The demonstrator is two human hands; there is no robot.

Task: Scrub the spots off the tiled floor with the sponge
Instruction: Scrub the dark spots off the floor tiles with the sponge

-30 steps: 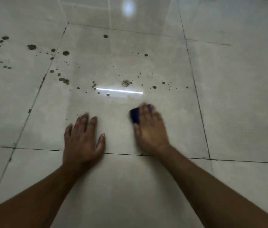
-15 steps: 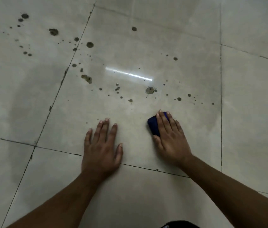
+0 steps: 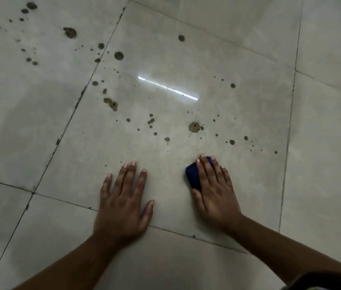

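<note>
A dark blue sponge (image 3: 192, 175) lies flat on the pale tiled floor (image 3: 238, 59), and my right hand (image 3: 215, 190) presses down on it with fingers over its top. My left hand (image 3: 124, 200) rests flat on the tile beside it, fingers spread, holding nothing. Several dark spots dot the tile ahead of my hands. The nearest big splat (image 3: 194, 126) sits just beyond the sponge. More spots (image 3: 111, 102) lie toward the left grout line, and a round one (image 3: 119, 55) is farther off.
Dark grout lines (image 3: 71, 116) cross the floor between large glossy tiles. A bright reflection of a light tube (image 3: 168, 88) shows on the middle tile. Another cluster of spots (image 3: 69, 32) marks the far-left tile. A dark bit of clothing (image 3: 330, 282) shows at bottom right.
The view has shifted so the spots sit higher and farther left. My right hand with the sponge has slid slightly along the tile; my left hand stays planted.
</note>
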